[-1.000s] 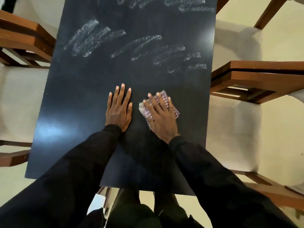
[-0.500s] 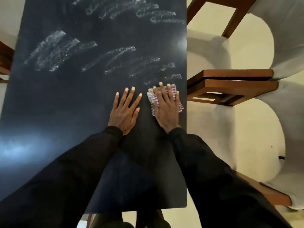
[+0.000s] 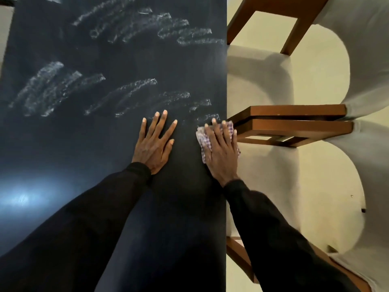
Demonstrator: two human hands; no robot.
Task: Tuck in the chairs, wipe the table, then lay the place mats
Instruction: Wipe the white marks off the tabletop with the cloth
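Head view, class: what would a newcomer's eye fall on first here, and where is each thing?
The whitish smeared streaks across the far half of the dark table stand out first. Next come the hands: the left hand flat on the tabletop, the right hand pressing a checked cloth at its right edge. Just right of the table stand wooden chairs.
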